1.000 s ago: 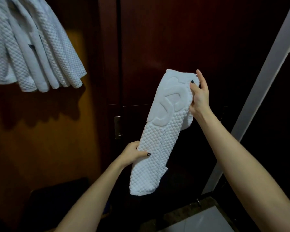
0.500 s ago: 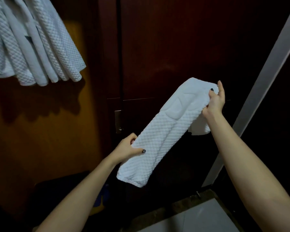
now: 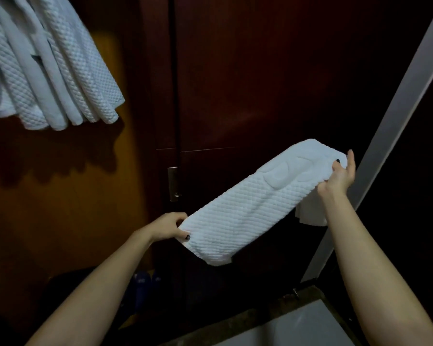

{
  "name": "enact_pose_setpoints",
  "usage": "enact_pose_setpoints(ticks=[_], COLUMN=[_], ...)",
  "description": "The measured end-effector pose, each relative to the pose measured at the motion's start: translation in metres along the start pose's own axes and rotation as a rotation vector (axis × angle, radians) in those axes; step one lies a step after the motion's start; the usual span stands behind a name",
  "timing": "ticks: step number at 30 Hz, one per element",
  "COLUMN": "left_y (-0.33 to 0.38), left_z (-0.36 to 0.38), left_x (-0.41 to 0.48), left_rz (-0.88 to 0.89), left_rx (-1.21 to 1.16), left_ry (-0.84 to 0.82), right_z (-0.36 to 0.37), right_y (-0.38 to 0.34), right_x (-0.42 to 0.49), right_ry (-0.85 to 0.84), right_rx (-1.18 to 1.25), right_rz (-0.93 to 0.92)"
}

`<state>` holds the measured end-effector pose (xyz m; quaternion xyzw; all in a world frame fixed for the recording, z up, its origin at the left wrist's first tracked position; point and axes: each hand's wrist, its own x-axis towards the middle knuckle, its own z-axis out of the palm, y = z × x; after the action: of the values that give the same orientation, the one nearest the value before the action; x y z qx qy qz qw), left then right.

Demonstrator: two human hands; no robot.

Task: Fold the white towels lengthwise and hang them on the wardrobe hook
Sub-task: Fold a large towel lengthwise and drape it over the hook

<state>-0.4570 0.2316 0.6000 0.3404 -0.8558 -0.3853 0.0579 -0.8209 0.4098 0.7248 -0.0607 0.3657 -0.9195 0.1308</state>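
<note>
Each end of the folded towel [image 3: 255, 203] is pinched by the left hand [image 3: 169, 227] and right hand [image 3: 340, 174]; the loose flap below the right grip may unfold.

Facing a dark red-brown wardrobe door [image 3: 260, 83] far ahead, splitting along a vertical seam [image 3: 178, 96] and carrying a small metal latch plate [image 3: 173, 183] on that seam. Glowing warm orange on a wooden side panel [image 3: 60, 208] at left, fading from a lit patch into broad shadow. Slanting up the right side as a pale grey frame strip [image 3: 385, 146]. Showing pale floor tile [image 3: 298, 328] near right, bordering a dark stone threshold [image 3: 268, 310]. Keeping what look like dark blue slippers [image 3: 145, 283] low near left, in deep gloom.
</note>
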Motion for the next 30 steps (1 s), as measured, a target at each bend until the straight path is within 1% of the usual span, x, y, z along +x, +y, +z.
enact_pose_setpoints(ticks=[2, 3, 7, 10, 12, 13, 16, 18, 20, 21, 23, 24, 25, 26, 28, 30], left_y=[-0.003, -0.004, -0.005, 0.008, 0.017, 0.021, 0.028, 0.029, 0.028, 0.025, 0.017, 0.013, 0.01, 0.01, 0.012, 0.011], left_z=[0.001, 0.001, -0.006, -0.011, -0.014, -0.016, -0.015, -0.013, -0.01, -0.009, -0.006, -0.004, -0.003, -0.002, 0.0, -0.002], left_x=[0.004, 0.005, 0.001, 0.002, 0.005, 0.006, 0.009, 0.011, 0.011, 0.011, 0.009, 0.008, 0.007, 0.004, -0.002, -0.009], left_rz=[-0.023, -0.027, -0.013, 0.014, 0.0, -0.009, -0.039, -0.085, -0.127, -0.163, -0.221, -0.248, -0.283, -0.318, -0.373, -0.364], left_rx=[0.01, -0.052, -0.453, -0.653, -0.811, -0.864, -0.921, -0.905, -0.817, -0.726, -0.553, -0.514, -0.541, -0.63, -0.925, -1.068], left_ry=[0.035, 0.075, 0.263, 0.377, 0.469, 0.482, 0.453, 0.454, 0.458, 0.464, 0.502, 0.545, 0.576, 0.591, 0.529, 0.499], right_z=[-0.01, -0.013, -0.02, -0.022, -0.021, -0.019, -0.012, -0.006, 0.002, 0.007, 0.017, 0.022, 0.028, 0.034, 0.046, 0.056], right_y=[0.002, 0.002, -0.002, -0.003, -0.004, -0.003, -0.001, -0.001, -0.003, -0.004, -0.005, -0.004, -0.003, -0.002, -0.001, 0.001], right_x=[0.002, 0.003, 0.006, 0.006, 0.004, 0.004, 0.001, -0.003, -0.008, -0.011, -0.017, -0.021, -0.026, -0.03, -0.037, -0.041], right_ry=[0.058, 0.083, 0.107, 0.091, 0.065, 0.051, -0.008, -0.059, -0.099, -0.112, -0.142, -0.159, -0.177, -0.197, -0.249, -0.284], right_rx=[0.014, 0.007, 0.019, 0.033, 0.03, 0.021, -0.003, -0.015, -0.03, -0.035, -0.045, -0.043, -0.039, -0.038, -0.04, -0.05], right_rz=[-0.008, -0.013, -0.008, 0.0, 0.006, 0.005, 0.004, 0.006, 0.007, 0.003, -0.016, -0.025, -0.032, -0.041, -0.058, -0.067])
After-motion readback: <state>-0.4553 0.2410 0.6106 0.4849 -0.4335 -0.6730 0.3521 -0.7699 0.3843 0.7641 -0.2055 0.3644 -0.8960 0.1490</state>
